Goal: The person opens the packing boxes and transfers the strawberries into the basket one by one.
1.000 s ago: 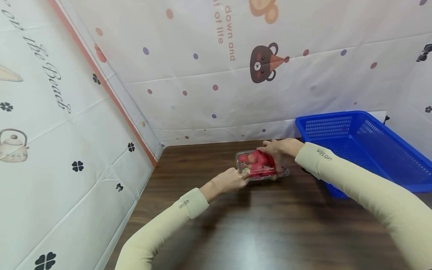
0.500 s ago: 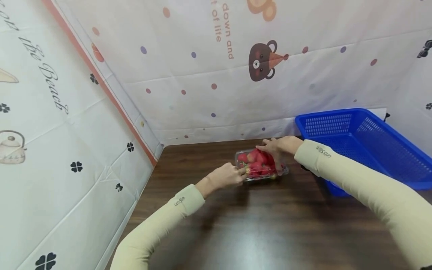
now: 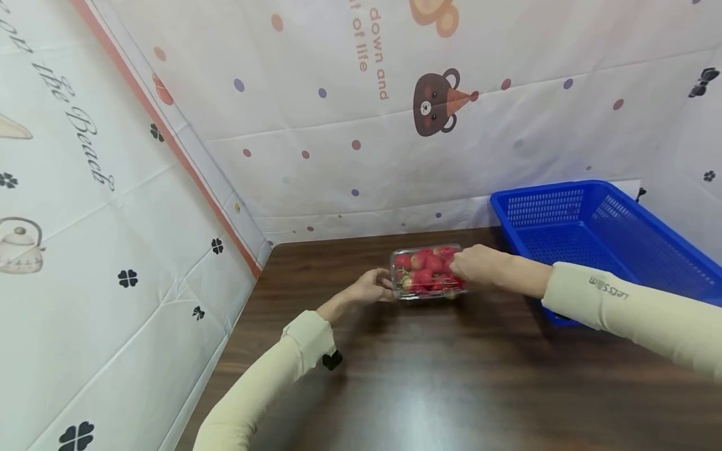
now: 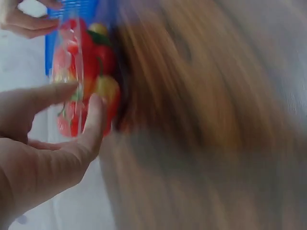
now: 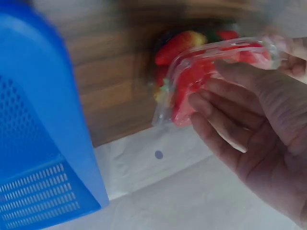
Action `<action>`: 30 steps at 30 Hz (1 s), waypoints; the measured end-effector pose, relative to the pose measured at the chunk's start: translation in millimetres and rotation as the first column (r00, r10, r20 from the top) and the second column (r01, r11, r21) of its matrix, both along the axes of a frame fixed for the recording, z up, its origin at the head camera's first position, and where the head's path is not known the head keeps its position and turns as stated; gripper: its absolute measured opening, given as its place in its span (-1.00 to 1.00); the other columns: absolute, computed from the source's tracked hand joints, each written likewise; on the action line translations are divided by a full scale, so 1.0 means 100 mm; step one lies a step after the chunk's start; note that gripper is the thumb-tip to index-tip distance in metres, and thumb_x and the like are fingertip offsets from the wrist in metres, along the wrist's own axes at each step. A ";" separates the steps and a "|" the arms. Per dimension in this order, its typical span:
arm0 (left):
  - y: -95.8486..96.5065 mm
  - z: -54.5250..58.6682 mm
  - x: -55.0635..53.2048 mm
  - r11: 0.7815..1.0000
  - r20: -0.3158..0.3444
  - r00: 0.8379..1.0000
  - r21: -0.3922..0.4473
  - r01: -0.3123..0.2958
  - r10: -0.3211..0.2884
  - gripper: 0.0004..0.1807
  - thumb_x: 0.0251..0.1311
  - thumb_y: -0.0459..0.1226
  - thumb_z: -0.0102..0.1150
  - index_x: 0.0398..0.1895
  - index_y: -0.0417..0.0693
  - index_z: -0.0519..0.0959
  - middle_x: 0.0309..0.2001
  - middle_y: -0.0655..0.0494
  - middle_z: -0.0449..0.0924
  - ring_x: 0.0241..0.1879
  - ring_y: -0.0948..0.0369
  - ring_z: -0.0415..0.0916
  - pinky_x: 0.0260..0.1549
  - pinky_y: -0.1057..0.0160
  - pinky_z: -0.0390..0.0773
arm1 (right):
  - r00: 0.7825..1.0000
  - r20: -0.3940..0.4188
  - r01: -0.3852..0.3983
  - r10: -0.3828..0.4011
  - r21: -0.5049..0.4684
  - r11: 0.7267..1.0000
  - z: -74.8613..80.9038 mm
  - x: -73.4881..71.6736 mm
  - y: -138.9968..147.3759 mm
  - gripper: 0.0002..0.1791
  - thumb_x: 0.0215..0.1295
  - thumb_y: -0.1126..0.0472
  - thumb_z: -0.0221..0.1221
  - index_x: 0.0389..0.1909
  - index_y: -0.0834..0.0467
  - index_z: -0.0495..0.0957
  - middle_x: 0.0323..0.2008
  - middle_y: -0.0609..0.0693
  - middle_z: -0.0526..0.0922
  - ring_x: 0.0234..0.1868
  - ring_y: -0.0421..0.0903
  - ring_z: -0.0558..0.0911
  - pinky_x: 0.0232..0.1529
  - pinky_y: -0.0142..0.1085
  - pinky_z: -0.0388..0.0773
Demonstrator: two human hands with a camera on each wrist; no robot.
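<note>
A clear plastic box (image 3: 425, 275) filled with red strawberries (image 4: 103, 60) rests on the dark wooden table, near its back edge. At the box's left end is my left hand (image 3: 369, 287); in the left wrist view its thumb and a finger, fairly straight and apart, lie at the rim. My right hand (image 3: 479, 266) is over the right end of the box. In the right wrist view its fingers are loosely bent beside the clear lid (image 5: 192, 81), not wrapped round it. Blur hides whether the fingertips touch the plastic.
A large blue perforated basket (image 3: 507, 222) stands to the right of the box, by the back wall. Printed white sheeting (image 3: 338, 175) covers the walls behind and at the left. The wooden table (image 3: 395, 369) stretches toward me.
My left hand has drawn back leftward from the box's front left corner, its fingers loosening. The right hand has turned and shifted toward the right, uncovering more of the strawberries.
</note>
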State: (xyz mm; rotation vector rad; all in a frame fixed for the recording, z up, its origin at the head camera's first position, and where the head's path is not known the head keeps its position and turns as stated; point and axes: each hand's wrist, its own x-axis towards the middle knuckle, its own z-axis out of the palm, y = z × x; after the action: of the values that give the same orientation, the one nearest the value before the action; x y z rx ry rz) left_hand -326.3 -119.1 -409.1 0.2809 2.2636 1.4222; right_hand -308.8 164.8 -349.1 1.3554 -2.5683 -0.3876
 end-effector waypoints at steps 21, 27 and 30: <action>0.01 -0.15 -0.21 0.933 0.358 0.932 0.314 -0.173 0.053 -0.14 0.34 -0.62 0.05 0.63 -0.08 -0.01 -0.13 0.01 0.55 -0.03 0.09 0.62 0.41 -0.08 0.51 | 0.979 -0.159 -0.134 0.129 -0.021 0.991 -0.26 -0.07 -0.02 -0.74 0.05 0.42 0.35 -0.62 0.03 0.54 -0.56 -0.04 0.62 -0.54 -0.06 0.61 -0.57 -0.24 0.67; 0.03 -0.15 -0.21 0.946 0.349 0.937 0.303 -0.119 0.006 -0.10 0.37 -0.59 0.04 0.66 -0.07 -0.14 -0.14 0.04 0.51 -0.12 0.16 0.60 0.43 -0.10 0.47 | 0.974 -0.200 -0.096 0.103 0.044 0.994 -0.29 -0.07 -0.03 -0.74 0.02 0.38 0.39 -0.64 -0.01 0.57 -0.57 -0.06 0.64 -0.53 -0.11 0.62 -0.60 -0.24 0.66; 0.02 -0.14 -0.23 0.947 0.357 0.934 0.298 -0.116 0.002 -0.10 0.37 -0.61 0.00 0.66 -0.08 -0.15 -0.23 0.07 0.51 -0.20 0.19 0.60 0.45 -0.12 0.44 | 0.968 -0.226 -0.102 0.112 0.059 0.993 -0.30 -0.09 0.00 -0.72 0.01 0.39 0.36 -0.66 -0.02 0.56 -0.58 -0.07 0.64 -0.54 -0.10 0.63 -0.60 -0.23 0.66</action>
State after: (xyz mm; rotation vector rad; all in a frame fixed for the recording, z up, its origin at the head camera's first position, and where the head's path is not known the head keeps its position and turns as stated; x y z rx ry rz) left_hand -348.9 -116.7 -423.2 0.0461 1.7681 1.7133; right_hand -317.7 164.4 -379.5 1.3698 -2.3022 -0.5531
